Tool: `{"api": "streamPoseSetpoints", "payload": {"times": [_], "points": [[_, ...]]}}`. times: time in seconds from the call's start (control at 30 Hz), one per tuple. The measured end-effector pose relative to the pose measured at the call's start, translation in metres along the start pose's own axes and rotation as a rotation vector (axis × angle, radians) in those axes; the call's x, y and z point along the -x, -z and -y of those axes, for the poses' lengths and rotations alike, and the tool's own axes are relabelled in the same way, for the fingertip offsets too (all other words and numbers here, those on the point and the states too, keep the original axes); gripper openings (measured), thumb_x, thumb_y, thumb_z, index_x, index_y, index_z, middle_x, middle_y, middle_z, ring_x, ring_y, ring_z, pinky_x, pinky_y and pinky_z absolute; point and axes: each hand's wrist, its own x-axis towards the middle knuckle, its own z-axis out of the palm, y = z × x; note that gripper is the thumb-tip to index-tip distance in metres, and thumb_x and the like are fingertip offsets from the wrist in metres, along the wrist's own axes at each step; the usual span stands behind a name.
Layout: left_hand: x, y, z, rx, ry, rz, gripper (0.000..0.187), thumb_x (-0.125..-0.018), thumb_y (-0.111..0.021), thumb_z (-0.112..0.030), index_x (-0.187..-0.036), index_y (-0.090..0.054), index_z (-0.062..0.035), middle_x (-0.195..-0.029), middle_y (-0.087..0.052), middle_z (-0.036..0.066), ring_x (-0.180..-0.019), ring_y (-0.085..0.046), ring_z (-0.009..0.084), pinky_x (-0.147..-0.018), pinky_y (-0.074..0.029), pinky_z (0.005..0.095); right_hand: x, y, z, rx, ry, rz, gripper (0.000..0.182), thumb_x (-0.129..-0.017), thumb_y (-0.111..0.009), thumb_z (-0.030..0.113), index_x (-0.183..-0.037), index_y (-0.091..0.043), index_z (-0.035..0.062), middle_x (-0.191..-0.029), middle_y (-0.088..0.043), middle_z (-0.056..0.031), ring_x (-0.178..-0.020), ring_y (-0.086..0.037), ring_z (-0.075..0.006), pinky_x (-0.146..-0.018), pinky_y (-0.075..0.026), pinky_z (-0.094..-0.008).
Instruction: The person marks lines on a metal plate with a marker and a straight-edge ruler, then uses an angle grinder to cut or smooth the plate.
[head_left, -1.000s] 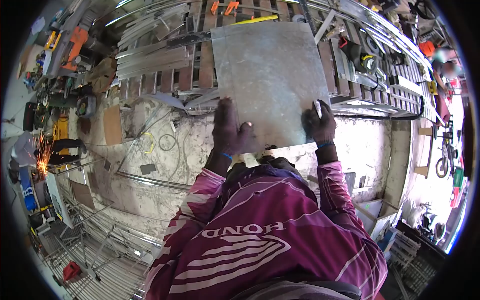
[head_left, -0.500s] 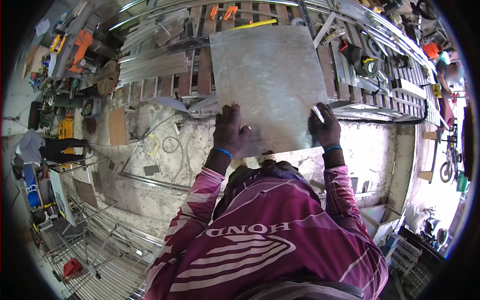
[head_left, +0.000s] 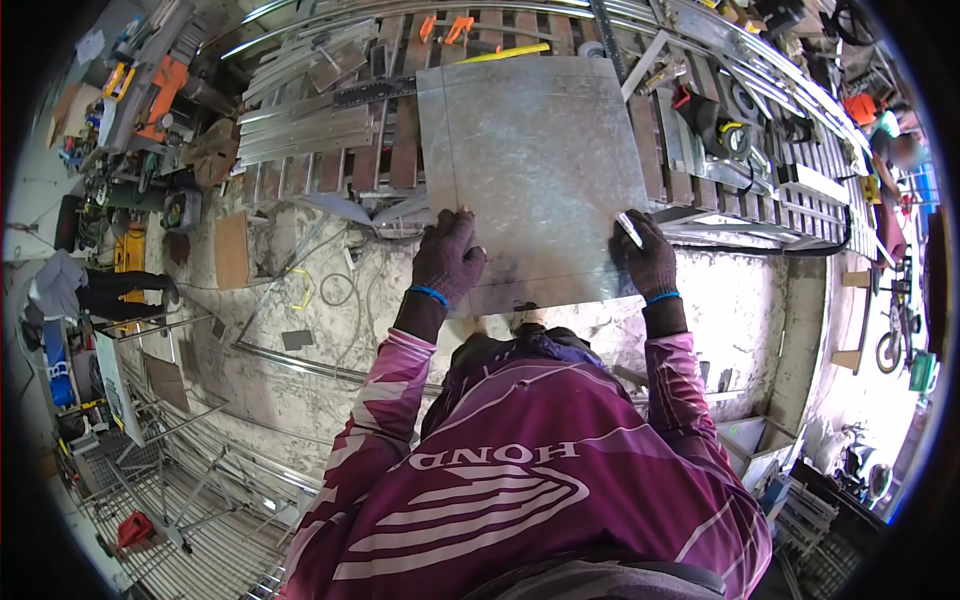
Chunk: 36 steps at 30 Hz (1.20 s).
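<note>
A square sheet of metal point(head_left: 535, 170) extends from the slatted bench toward my body, with thin dark lines along its left and near edges. My left hand point(head_left: 448, 257), in a dark knitted glove, grips its near left edge with the thumb on top. On the opposite edge, my right hand point(head_left: 648, 258), gloved the same way, is closed on the sheet. A slim silvery-white, pen-like piece point(head_left: 629, 230) also sits between the right fingers and thumb. The undersides of both grips are hidden.
The slatted bench point(head_left: 370, 165) carries metal strips point(head_left: 300, 135), orange clamps point(head_left: 458, 30), a yellow strip point(head_left: 515, 52) and a tape measure point(head_left: 735, 140). Metal bars point(head_left: 310, 365) and cardboard point(head_left: 231, 250) lie on the floor. Another person point(head_left: 90, 285) is at far left.
My left hand has shifted slightly left along with its edge of the sheet, and the sheet is turned a little. My right hand stays on its edge.
</note>
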Motion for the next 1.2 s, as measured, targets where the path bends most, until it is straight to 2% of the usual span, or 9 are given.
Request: {"api": "streamPoseSetpoints", "payload": {"times": [0.27, 0.33, 0.47, 0.53, 0.77, 0.87, 0.93, 1.03, 1.2], "points": [[-0.002, 0.003, -0.002, 0.016, -0.018, -0.024, 0.055, -0.08, -0.067, -0.021, -0.131, -0.055, -0.0043, -0.119, -0.055, 0.02, -0.102, -0.058, 0.0441, -0.087, -0.049, 0.0515, 0.001, 0.003, 0.007, 0.039, -0.013, 0.014, 0.036, -0.086, -0.074, 0.018, -0.121, -0.069, 0.0099, -0.13, -0.066, -0.0139, -0.126, -0.06, -0.0369, -0.105, -0.049, -0.0425], [-0.002, 0.005, 0.0, -0.004, 0.032, 0.061, 0.059, -0.085, -0.067, -0.024, -0.138, -0.053, -0.005, -0.124, -0.057, 0.022, -0.108, -0.059, 0.0427, -0.092, -0.05, 0.0495, 0.002, 0.001, 0.005, 0.014, -0.002, 0.002, 0.037, -0.086, -0.073, 0.017, -0.122, -0.069, 0.0099, -0.13, -0.066, -0.0138, -0.126, -0.059, -0.0369, -0.106, -0.049, -0.0425], [-0.002, 0.006, -0.001, 0.01, 0.041, 0.06, 0.06, -0.084, -0.067, -0.024, -0.139, -0.053, -0.0051, -0.122, -0.058, 0.021, -0.107, -0.06, 0.0427, -0.091, -0.051, 0.0492, 0.002, -0.001, 0.0, -0.003, -0.018, 0.012, 0.038, -0.085, -0.071, 0.014, -0.122, -0.068, 0.0097, -0.13, -0.066, -0.0139, -0.127, -0.059, -0.0364, -0.106, -0.048, -0.0419], [-0.002, 0.002, 0.001, 0.046, 0.01, -0.017, 0.052, -0.081, -0.067, -0.021, -0.13, -0.056, -0.0069, -0.116, -0.055, 0.019, -0.098, -0.059, 0.0444, -0.084, -0.051, 0.052, 0.002, 0.0, -0.001, 0.02, -0.021, 0.026, 0.038, -0.083, -0.07, 0.011, -0.122, -0.069, 0.0092, -0.13, -0.066, -0.0143, -0.126, -0.059, -0.0355, -0.106, -0.049, -0.0413], [-0.005, 0.0, 0.006, 0.068, 0.01, 0.001, 0.042, -0.081, -0.066, -0.02, -0.12, -0.059, -0.0068, -0.114, -0.056, 0.019, -0.098, -0.06, 0.0427, -0.085, -0.05, 0.0511, -0.001, 0.003, 0.002, 0.022, 0.012, 0.04, 0.038, -0.087, -0.064, 0.01, -0.125, -0.067, 0.0065, -0.132, -0.065, -0.0154, -0.126, -0.06, -0.0335, -0.106, -0.048, -0.0393], [-0.007, 0.002, 0.005, 0.064, -0.021, -0.016, 0.035, -0.081, -0.064, -0.019, -0.115, -0.061, -0.0071, -0.111, -0.057, 0.018, -0.099, -0.06, 0.0404, -0.085, -0.05, 0.0485, -0.005, 0.008, 0.011, 0.017, 0.034, 0.003, 0.036, -0.083, -0.069, 0.01, -0.119, -0.07, 0.0077, -0.126, -0.067, -0.0145, -0.121, -0.062, -0.0349, -0.101, -0.051, -0.0402], [-0.009, 0.003, 0.002, 0.078, 0.036, -0.001, 0.032, -0.081, -0.063, -0.02, -0.111, -0.063, -0.0093, -0.108, -0.059, 0.015, -0.101, -0.061, 0.0378, -0.086, -0.049, 0.0496, -0.008, 0.013, 0.018, -0.029, -0.028, 0.046, 0.033, -0.083, -0.07, 0.011, -0.116, -0.07, 0.0069, -0.124, -0.067, -0.0153, -0.118, -0.063, -0.0351, -0.099, -0.052, -0.0403], [-0.011, -0.003, 0.002, -0.012, -0.007, -0.071, 0.032, -0.081, -0.064, -0.022, -0.111, -0.064, -0.0113, -0.105, -0.062, 0.014, -0.104, -0.061, 0.0359, -0.088, -0.046, 0.0526, -0.006, 0.009, 0.012, -0.022, 0.008, 0.009, 0.031, -0.084, -0.07, 0.012, -0.114, -0.07, 0.0064, -0.124, -0.067, -0.0152, -0.116, -0.064, -0.0352, -0.097, -0.053, -0.0406], [-0.019, 0.001, 0.0, -0.01, 0.011, 0.006, 0.029, -0.082, -0.065, -0.024, -0.109, -0.065, -0.0114, -0.108, -0.067, 0.015, -0.109, -0.062, 0.0335, -0.09, -0.046, 0.0541, -0.002, 0.005, 0.007, -0.05, -0.019, -0.02, 0.031, -0.083, -0.073, 0.013, -0.114, -0.071, 0.007, -0.123, -0.068, -0.0148, -0.116, -0.064, -0.0347, -0.097, -0.053, -0.0399]]}}
